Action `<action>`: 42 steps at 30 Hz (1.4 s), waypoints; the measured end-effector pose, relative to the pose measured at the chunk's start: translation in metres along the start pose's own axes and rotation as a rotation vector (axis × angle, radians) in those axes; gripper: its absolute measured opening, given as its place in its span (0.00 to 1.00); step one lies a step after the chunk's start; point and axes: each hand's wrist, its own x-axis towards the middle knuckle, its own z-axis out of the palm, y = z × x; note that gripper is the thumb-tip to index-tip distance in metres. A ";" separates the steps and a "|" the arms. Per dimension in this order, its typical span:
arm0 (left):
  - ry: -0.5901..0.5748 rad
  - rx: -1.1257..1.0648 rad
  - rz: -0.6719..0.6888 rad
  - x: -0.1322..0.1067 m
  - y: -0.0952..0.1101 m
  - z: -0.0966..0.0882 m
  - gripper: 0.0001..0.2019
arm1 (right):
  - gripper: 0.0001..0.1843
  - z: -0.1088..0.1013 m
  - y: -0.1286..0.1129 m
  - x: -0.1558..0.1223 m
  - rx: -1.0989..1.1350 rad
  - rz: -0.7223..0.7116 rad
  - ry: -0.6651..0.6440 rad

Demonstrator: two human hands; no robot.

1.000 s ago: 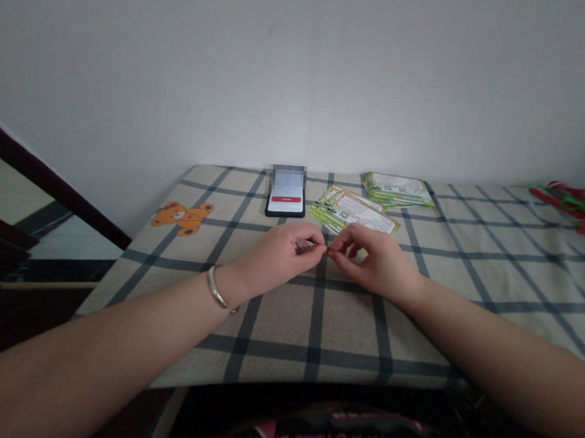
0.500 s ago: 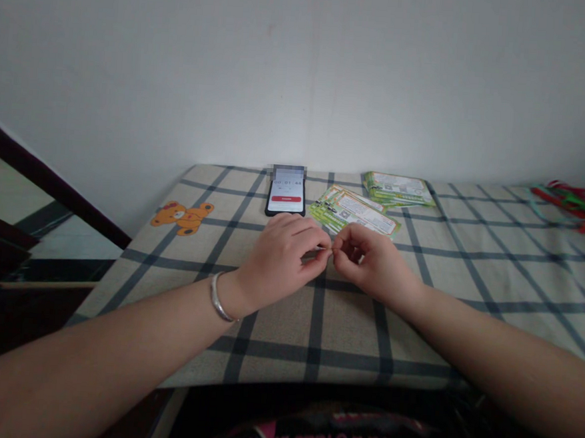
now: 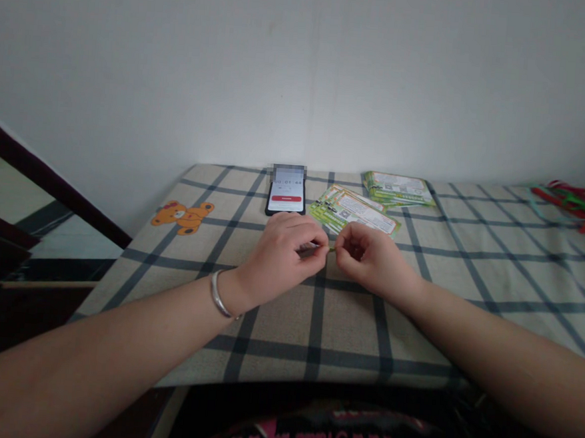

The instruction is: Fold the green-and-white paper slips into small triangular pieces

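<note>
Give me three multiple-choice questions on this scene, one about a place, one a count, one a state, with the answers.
1. Where is the metal bangle? A left wrist, B right wrist, C neither.
2. How many card piles lie on the checked cloth? A one, B two, C four.
3. What do the left hand and right hand do? A pinch a small thin item, B lie flat, C hold a phone.

1 A: it circles that wrist.
2 B: a fanned pile and another behind it.
3 A: their fingertips grip it.
</note>
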 end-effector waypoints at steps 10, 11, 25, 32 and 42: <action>-0.029 -0.137 -0.084 0.001 -0.001 -0.002 0.06 | 0.03 0.000 0.004 0.003 0.164 0.047 -0.035; -0.028 -0.153 -0.088 0.001 0.000 -0.002 0.06 | 0.03 0.000 0.005 0.003 0.175 0.046 -0.037; -0.033 -0.293 -0.246 0.001 -0.008 0.000 0.04 | 0.05 -0.002 0.010 0.002 0.210 0.011 -0.005; -0.071 -0.333 -0.276 -0.001 -0.005 0.001 0.03 | 0.06 -0.002 0.012 0.002 0.107 -0.007 -0.018; -0.038 -0.349 -0.390 -0.003 -0.016 0.005 0.06 | 0.09 -0.007 0.011 0.007 0.225 0.001 0.090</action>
